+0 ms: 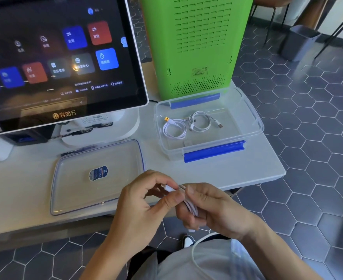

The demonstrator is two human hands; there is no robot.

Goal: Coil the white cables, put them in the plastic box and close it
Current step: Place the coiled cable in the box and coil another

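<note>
I am holding both hands just off the near edge of the white smooth tabletop [247,170], over the grey hexagon-tiled floor [308,199]. My left hand [146,201] is pinching the plug end of a thin white cable [190,205] between thumb and forefinger, while my right hand [213,209] is closing its fingers around the gathered loops; a loose strand is trailing down across my lap. The clear rectangular plastic box with blue clip handles [253,116] is sitting open near the table's right edge, just in front of a green perforated plastic housing [197,41], and two coiled white cables [188,125] are lying inside. Its clear flat lid with a blue sticker [75,188] is resting to the left, its near rim close to the table's front edge, below a glossy touchscreen terminal [55,57]. Bare tabletop is showing between lid and box.
</note>
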